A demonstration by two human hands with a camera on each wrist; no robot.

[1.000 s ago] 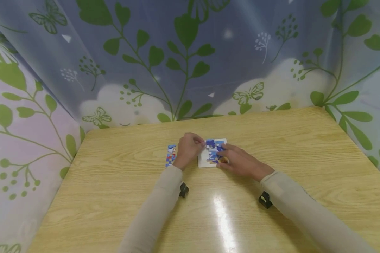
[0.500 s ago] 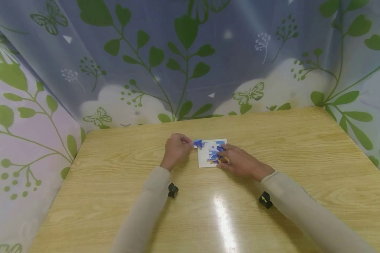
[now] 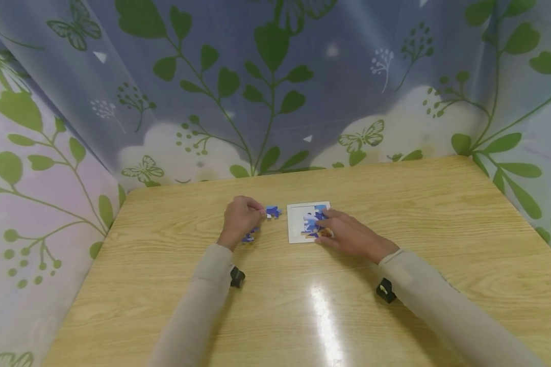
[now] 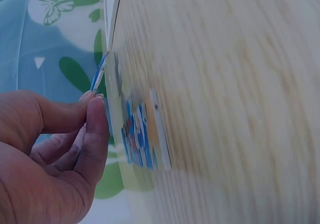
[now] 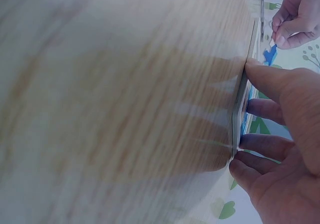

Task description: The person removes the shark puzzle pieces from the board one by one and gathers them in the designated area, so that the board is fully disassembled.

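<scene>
My left hand point(image 3: 241, 219) pinches a blue jigsaw piece point(image 3: 273, 212) between thumb and fingertips, left of a white puzzle tray point(image 3: 296, 224). In the left wrist view that piece point(image 4: 99, 73) shows nearly edge-on, raised over the table. My right hand point(image 3: 349, 233) holds the tray's right side, its thumb at the near edge and other fingers over the picture and far right corner. Blue pieces point(image 3: 309, 224) fill part of the tray's right half, partly hidden by these fingers. The tray's left part shows bare white. More jigsaw pieces point(image 4: 137, 134) lie on the table beside my left hand.
A wood-grain table point(image 3: 275, 306) bears everything, with a bright glare streak in front of the tray. A patterned curtain point(image 3: 275, 102) with leaves and butterflies hangs along the table's back edge and both sides.
My left hand has moved left, carrying the blue jigsaw piece from above the tray's upper left part to beside the tray. My right hand stays where it was.
</scene>
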